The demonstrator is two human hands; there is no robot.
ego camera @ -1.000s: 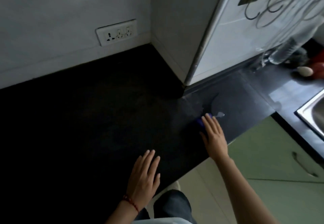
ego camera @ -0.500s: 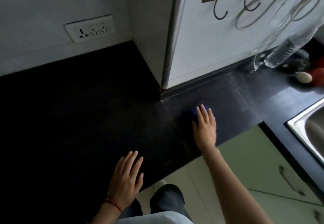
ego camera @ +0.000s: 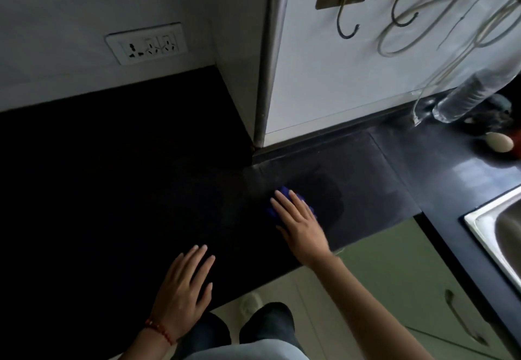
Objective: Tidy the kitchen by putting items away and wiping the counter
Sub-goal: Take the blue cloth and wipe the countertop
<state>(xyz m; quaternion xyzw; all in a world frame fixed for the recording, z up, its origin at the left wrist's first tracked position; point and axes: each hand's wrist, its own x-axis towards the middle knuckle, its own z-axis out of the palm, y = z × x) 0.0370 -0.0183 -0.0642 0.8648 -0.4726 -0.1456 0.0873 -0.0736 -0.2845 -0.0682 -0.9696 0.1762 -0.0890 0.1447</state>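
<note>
The right hand (ego camera: 300,225) lay spread flat, pressing a blue cloth (ego camera: 284,203) under its fingers onto the dark tabletop (ego camera: 366,185), the left hand (ego camera: 183,292) spread flat alongside for bracing; even pressure and overlapping strokes would probably wipe best.

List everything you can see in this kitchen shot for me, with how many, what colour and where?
counter: one, black, runs across the middle
cloth: one, blue, on the counter under the right hand
socket plate: one, white, on the wall at upper left
hooks: two, dark metal, on the wall at upper right
bottle: one, clear, on the counter at far right
egg: one, pale, near the bottle
sink: one, steel, right edge
cabinet doors: pale green, below the counter
left hand: flat on the counter, red wrist band
right hand: flat, pressing the cloth
</note>
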